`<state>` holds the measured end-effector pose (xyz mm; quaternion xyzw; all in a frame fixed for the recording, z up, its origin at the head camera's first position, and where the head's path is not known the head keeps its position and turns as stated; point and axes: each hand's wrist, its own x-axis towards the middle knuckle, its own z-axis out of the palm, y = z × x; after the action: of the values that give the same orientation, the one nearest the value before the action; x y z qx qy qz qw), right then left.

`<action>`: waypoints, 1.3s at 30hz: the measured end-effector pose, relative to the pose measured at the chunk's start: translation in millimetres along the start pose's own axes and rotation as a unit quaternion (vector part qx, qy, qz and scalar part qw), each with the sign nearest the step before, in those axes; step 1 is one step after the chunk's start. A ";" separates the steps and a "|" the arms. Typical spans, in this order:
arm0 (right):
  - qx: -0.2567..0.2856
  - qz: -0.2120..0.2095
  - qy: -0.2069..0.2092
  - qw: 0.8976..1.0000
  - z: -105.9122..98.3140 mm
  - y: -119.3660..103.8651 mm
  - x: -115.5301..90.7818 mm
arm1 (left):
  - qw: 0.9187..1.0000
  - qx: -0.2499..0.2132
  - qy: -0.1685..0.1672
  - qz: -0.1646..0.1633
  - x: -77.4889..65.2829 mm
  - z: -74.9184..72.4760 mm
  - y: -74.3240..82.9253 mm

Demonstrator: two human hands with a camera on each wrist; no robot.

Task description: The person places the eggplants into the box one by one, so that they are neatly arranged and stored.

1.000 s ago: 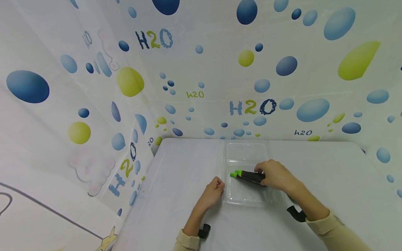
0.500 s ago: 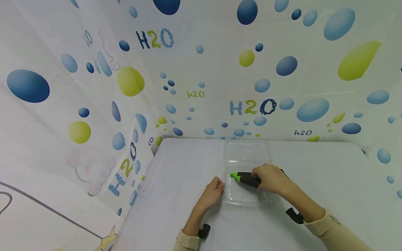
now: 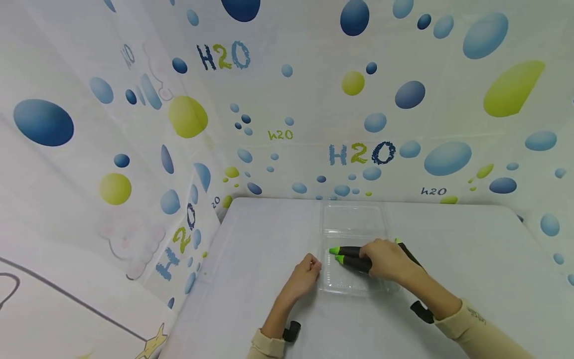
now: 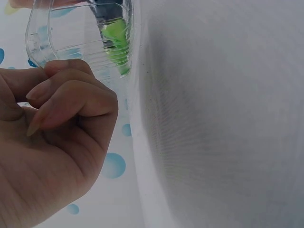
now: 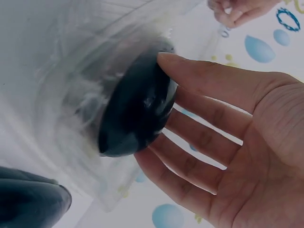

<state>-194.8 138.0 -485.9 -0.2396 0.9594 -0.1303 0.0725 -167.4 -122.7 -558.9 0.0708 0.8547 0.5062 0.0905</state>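
A clear plastic clamshell box (image 3: 353,219) lies opened out on the table, its lid toward the wall. My left hand (image 3: 304,275) pinches the box's left rim with curled fingers, seen close in the left wrist view. Over the near tray, my right hand (image 3: 386,259) holds a black highlighter (image 3: 356,263) with a bright green tip. A second highlighter (image 3: 346,251) lies alongside it, its tip inside the tray. In the right wrist view my thumb and fingers grip the black body (image 5: 137,104). Whether they also hold the second highlighter is hidden.
Another green-tipped black highlighter (image 3: 409,253) lies right of the box, partly behind my right wrist. The white table (image 3: 264,224) meets a wall sheet (image 3: 287,99) printed with drops and "H2O" at its back edge.
My right hand has lowered and moved slightly nearer, and the two highlighters have spread apart in the tray. The highlighter at right has come into view. My left hand stays put.
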 end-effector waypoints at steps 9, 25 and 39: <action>-0.027 0.004 0.007 1.000 10.3 2.6 2.9 | 1.000 -0.009 -0.005 -0.003 -1.1 -1.1 -1.4; -0.055 0.005 0.052 0.997 17.3 7.2 1.2 | 1.000 -0.001 0.000 0.000 -1.3 -0.7 0.7; -0.025 0.006 0.074 0.997 7.8 5.1 -9.4 | 1.000 0.000 0.001 -0.006 -0.4 0.2 1.1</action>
<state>-187.3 145.2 -494.1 -0.2249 0.9666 -0.1228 -0.0039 -166.9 -122.1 -558.0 0.0654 0.8552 0.5059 0.0922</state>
